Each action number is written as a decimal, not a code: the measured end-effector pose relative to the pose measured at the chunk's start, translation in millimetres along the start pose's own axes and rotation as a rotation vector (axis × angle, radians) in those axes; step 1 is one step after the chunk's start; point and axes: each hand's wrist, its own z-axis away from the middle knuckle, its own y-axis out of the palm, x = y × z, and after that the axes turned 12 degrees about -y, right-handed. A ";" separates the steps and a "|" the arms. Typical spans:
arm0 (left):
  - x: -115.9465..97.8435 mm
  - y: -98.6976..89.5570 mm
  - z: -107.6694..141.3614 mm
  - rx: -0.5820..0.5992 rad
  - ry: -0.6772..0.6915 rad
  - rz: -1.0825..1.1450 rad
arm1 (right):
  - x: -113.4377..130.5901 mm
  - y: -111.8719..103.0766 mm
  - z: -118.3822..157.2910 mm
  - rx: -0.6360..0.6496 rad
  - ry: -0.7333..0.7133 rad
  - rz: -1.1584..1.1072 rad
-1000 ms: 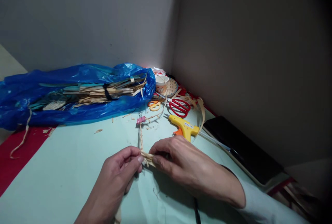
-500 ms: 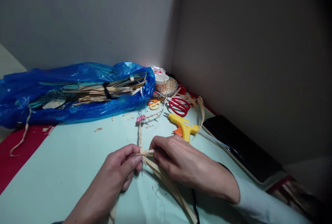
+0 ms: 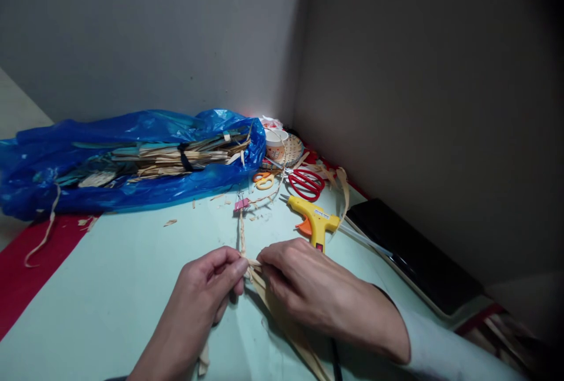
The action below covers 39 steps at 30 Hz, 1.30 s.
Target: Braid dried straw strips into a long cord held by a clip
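Note:
A thin braid [image 3: 242,234] of pale dried fibre runs down the table from a pink binder clip [image 3: 241,204]. My left hand [image 3: 211,287] pinches the braid's lower end between thumb and forefinger. Close beside it on the right, my right hand [image 3: 304,281] is closed on a pale fibre strip [image 3: 254,263] that leaves the braid sideways. Another, wider strip [image 3: 282,322] slants from the braid toward the front edge, passing below my right hand. The fingertips of my right hand are partly hidden.
A yellow glue gun [image 3: 317,216] lies beyond my right hand, near red-handled scissors [image 3: 306,184] and orange-handled scissors [image 3: 264,180]. At the back left, a blue plastic bag [image 3: 132,125] holds a fibre bundle [image 3: 194,159]. A black flat object [image 3: 409,251] lies along the right wall.
The whole scene sits slightly lower and farther right as the camera shifts. My left thumb has moved up onto the junction of the braid; both hands keep their grip close together.

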 end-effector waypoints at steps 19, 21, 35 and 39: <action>2.6 1.1 4.9 0.067 -0.099 0.190 | 25.8 55.6 -7.7 -0.444 -0.467 0.876; 2.9 -0.9 4.1 0.080 -0.102 0.250 | 27.7 61.5 -13.0 -0.516 -0.473 0.924; -6.4 -1.2 10.9 0.032 0.011 0.218 | 20.4 -15.4 -1.9 -0.337 0.003 -0.150; -3.3 -4.1 8.2 0.043 0.022 0.181 | 2.2 -1.2 -21.0 -0.050 -0.015 -0.512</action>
